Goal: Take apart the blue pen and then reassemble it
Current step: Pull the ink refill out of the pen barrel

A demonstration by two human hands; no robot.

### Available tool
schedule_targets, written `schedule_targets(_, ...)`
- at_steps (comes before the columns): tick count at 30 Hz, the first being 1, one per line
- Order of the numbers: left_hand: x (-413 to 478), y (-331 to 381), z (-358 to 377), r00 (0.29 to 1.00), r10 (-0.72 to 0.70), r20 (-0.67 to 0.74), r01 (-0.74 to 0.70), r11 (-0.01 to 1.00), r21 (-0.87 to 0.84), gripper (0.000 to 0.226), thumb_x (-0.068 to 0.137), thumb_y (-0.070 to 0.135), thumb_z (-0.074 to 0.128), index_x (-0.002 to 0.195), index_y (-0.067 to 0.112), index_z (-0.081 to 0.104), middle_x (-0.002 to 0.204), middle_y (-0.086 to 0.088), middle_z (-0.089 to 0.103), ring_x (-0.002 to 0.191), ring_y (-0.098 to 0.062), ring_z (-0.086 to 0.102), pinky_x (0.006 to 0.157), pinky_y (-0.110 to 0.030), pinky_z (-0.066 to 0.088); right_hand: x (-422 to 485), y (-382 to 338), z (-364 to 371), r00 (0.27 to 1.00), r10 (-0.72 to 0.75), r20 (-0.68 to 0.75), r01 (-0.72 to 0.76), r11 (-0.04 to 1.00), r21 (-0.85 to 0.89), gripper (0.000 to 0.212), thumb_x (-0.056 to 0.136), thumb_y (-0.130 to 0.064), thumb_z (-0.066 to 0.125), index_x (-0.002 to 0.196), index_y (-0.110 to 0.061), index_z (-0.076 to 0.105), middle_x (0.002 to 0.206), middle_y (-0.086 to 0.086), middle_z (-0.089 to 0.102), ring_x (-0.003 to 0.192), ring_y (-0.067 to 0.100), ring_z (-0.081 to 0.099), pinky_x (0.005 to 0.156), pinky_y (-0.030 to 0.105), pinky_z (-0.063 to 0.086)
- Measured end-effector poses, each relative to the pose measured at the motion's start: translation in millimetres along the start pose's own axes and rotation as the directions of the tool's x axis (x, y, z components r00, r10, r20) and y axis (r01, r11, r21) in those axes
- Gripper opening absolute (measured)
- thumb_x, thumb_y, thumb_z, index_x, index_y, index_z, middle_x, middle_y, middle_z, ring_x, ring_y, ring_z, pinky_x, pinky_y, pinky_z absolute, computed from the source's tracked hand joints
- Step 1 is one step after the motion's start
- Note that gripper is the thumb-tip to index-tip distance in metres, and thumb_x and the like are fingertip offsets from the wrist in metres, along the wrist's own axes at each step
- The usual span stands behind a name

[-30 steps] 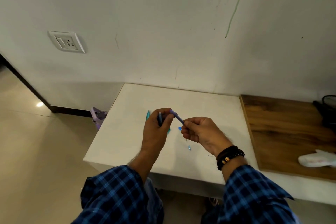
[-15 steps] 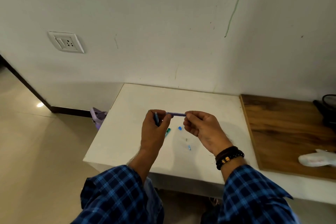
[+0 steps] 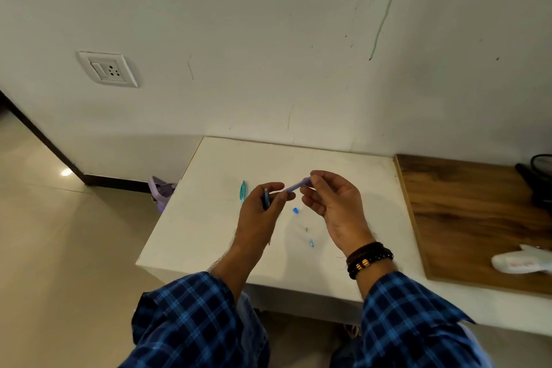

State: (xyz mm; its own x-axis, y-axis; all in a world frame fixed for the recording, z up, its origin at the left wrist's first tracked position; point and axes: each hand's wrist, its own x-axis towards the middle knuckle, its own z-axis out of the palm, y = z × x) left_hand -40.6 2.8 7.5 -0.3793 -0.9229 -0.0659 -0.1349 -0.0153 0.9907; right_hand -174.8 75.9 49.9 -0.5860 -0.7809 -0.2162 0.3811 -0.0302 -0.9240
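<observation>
Just below the middle of the frame, above the white counter (image 3: 209,233), the person holds the pen barrel (image 3: 297,186), a pale blue-lilac tube slanting up toward the right between the two hands. The left hand (image 3: 260,218) pinches its lower end between thumb and forefinger, and its curled fingers also hold a dark blue piece (image 3: 265,200) against the palm. The right hand (image 3: 337,209) pinches the barrel's upper end with its fingertips, the other fingers loosely bent. On the counter under the hands lie a small blue piece (image 3: 295,210), what looks like a tiny spring (image 3: 306,229) and a light blue tip (image 3: 311,242). A teal pen (image 3: 242,192) lies just left of the left hand. With the parts scattered, the pen seems to be in pieces, though whether the barrel is being unscrewed or rejoined cannot be told. To do this step well, one hand should hold the barrel fast while the other turns, with both ends in one straight line so the thread does not cross. The hands should work low over the counter, so anything that slips lands near the other small parts. The spring is the piece most easily lost.
</observation>
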Motion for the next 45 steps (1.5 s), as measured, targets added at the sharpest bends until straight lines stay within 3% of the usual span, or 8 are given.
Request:
schedule_targets(4,-1,-1,3,0.999,-0.019,0.032,0.019,1.0,-0.007,0.019,0.095,0.037,0.06,0.109,0.025,0.066,0.094,0.017,0.076,0.096,-0.004,0.071,0.09,-0.027,0.054,-2,1,2,0.994,-0.103,0.031,0.107,0.986,-0.127,0.015,0.096,-0.012,0.067,0.109,-0.008,0.072,0.1,0.011,0.078,0.094,0.024,0.077,0.083,0.035,0.062)
schedule_targets(12,-1,1,3,0.999,-0.025,0.03,0.025,1.0,0.001,0.022,0.089,0.038,0.066,0.106,0.024,0.068,0.093,0.013,0.076,0.09,-0.004,0.071,0.078,-0.015,0.053,-1,4,3,0.992,-0.113,0.052,0.123,0.964,-0.235,0.013,0.097,-0.014,0.065,0.107,-0.01,0.073,0.096,0.01,0.078,0.09,0.023,0.077,0.082,0.036,0.063)
schedule_targets(16,0,1,2,0.999,-0.032,0.01,0.032,0.999,-0.017,0.033,0.081,0.048,0.065,0.106,0.027,0.068,0.095,0.012,0.075,0.093,-0.008,0.071,0.078,-0.017,0.052,-2,5,3,0.997,-0.071,0.021,0.074,0.984,-0.162,0.01,0.098,-0.012,0.064,0.1,-0.013,0.074,0.094,0.01,0.079,0.091,0.023,0.077,0.082,0.034,0.063)
schedule_targets(22,0,0,2,1.0,-0.024,-0.005,0.024,1.0,0.015,0.016,0.092,0.034,0.065,0.106,0.029,0.067,0.095,0.015,0.073,0.094,-0.007,0.07,0.079,-0.015,0.053,0,10,2,0.999,0.048,-0.01,-0.048,0.999,-0.024,0.015,0.099,-0.012,0.062,0.108,-0.006,0.071,0.1,0.014,0.078,0.097,0.026,0.076,0.079,0.031,0.062)
schedule_targets(29,-3,5,0,1.0,-0.012,-0.026,0.014,0.998,0.056,0.003,0.091,0.037,0.066,0.092,0.033,0.066,0.086,0.017,0.076,0.085,-0.005,0.071,0.067,-0.008,0.048,1,14,2,0.996,0.092,-0.014,-0.092,0.996,0.013,0.017,0.099,-0.011,0.061,0.111,-0.004,0.071,0.103,0.017,0.077,0.098,0.028,0.076,0.078,0.031,0.062)
schedule_targets(35,-3,7,0,0.999,0.01,-0.046,-0.006,0.995,0.097,0.01,0.089,0.043,0.065,0.09,0.034,0.068,0.085,0.015,0.075,0.084,-0.009,0.07,0.063,-0.007,0.048,1,14,0,0.993,0.114,-0.032,-0.113,0.993,0.038,0.016,0.099,-0.01,0.061,0.11,-0.004,0.071,0.103,0.016,0.077,0.097,0.027,0.076,0.078,0.032,0.062)
schedule_targets(41,-5,11,-1,0.999,0.011,-0.049,-0.006,0.996,0.091,0.019,0.095,0.041,0.058,0.105,0.03,0.069,0.091,0.019,0.075,0.093,0.0,0.069,0.079,-0.01,0.045,1,14,-1,0.983,0.181,-0.033,-0.175,0.975,0.134,0.014,0.099,-0.009,0.06,0.107,-0.004,0.071,0.1,0.016,0.077,0.094,0.026,0.076,0.082,0.035,0.061)
schedule_targets(45,-5,14,-1,0.997,0.062,-0.049,-0.053,0.986,0.157,0.012,0.096,0.038,0.057,0.102,0.034,0.068,0.091,0.02,0.074,0.093,0.002,0.068,0.079,-0.008,0.045,1,17,-2,0.965,0.263,-0.009,-0.253,0.936,0.244,0.018,0.1,-0.009,0.059,0.111,0.0,0.069,0.098,0.016,0.076,0.087,0.021,0.076,0.076,0.031,0.063)
